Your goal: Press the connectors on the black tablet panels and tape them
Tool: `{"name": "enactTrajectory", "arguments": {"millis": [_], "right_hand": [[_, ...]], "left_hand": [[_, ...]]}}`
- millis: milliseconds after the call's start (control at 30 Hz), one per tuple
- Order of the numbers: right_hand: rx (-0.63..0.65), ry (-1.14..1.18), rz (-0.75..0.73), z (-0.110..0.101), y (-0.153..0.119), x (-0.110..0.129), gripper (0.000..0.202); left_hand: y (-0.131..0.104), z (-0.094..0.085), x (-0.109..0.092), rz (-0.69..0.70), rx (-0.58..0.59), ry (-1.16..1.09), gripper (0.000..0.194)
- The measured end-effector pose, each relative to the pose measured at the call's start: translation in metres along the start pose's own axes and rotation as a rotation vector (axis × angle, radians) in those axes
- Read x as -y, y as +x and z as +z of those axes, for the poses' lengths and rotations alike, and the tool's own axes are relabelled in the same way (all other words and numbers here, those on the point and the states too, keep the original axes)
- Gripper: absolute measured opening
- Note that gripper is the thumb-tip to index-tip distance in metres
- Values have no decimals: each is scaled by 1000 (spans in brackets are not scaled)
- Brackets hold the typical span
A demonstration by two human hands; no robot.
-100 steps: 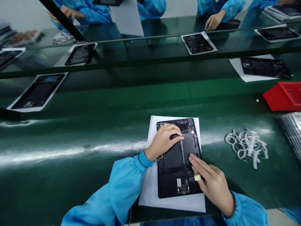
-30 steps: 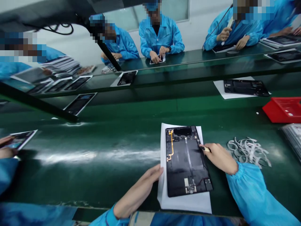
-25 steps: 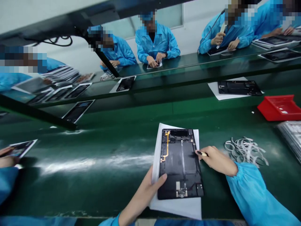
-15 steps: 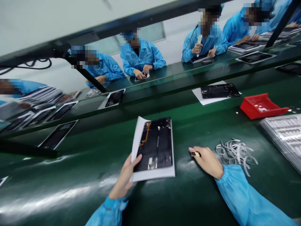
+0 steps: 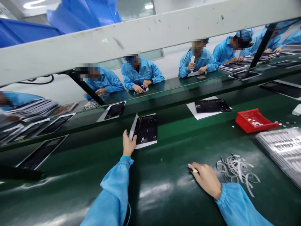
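Observation:
My left hand (image 5: 129, 143) is at the left edge of a black tablet-like panel (image 5: 147, 129) with an orange flex strip, which lies on white paper (image 5: 147, 144). The thumb is on the paper's near left side, and the fingers stand apart from it beyond the edge. Closer to me on the right, my right hand (image 5: 207, 177) rests on the green bench, its fingers closed round a small tool (image 5: 194, 170) with a black tip and a pale yellow part. Beside that hand lies a heap of curled grey-white strips (image 5: 237, 169).
A red bin (image 5: 256, 121) with small white pieces stands at the right, near stacked clear trays (image 5: 282, 147). Another black panel (image 5: 213, 105) lies on paper further back. Across the bench sit several people in blue; a raised ledge (image 5: 174, 94) crosses between.
My left hand and the panel on its paper have moved away from me, towards the ledge. The view has tilted upwards. My right hand still holds the small tool.

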State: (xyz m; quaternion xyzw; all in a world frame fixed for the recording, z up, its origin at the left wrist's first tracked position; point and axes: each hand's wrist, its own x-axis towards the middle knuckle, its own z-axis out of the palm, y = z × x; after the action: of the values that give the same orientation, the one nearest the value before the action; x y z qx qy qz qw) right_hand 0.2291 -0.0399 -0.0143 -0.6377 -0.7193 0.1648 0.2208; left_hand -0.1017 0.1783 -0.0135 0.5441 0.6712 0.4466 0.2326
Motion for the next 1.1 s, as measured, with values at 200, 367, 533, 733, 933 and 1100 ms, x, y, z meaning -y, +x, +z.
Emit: {"name": "enactTrajectory", "arguments": {"millis": [200,367,533,733,933,1100], "right_hand": [[26,-5,4,-1,0,1,30],[58,-9,10,2,1,-3,30],[107,-15,44,11,2,-11,30],[110,-23,55,9,4,-11,28],[179,-247,87,-1,53,14,23],[129,-372,190,-3,143,9,23]], "left_hand": [[-52,4,9,288,50,301,18],[-77,14,11,401,134,466,23],[-77,20,15,398,91,589,37],[-94,28,10,383,70,627,48],[-165,47,-20,665,374,535,46],[-185,48,-39,638,499,466,45]]}}
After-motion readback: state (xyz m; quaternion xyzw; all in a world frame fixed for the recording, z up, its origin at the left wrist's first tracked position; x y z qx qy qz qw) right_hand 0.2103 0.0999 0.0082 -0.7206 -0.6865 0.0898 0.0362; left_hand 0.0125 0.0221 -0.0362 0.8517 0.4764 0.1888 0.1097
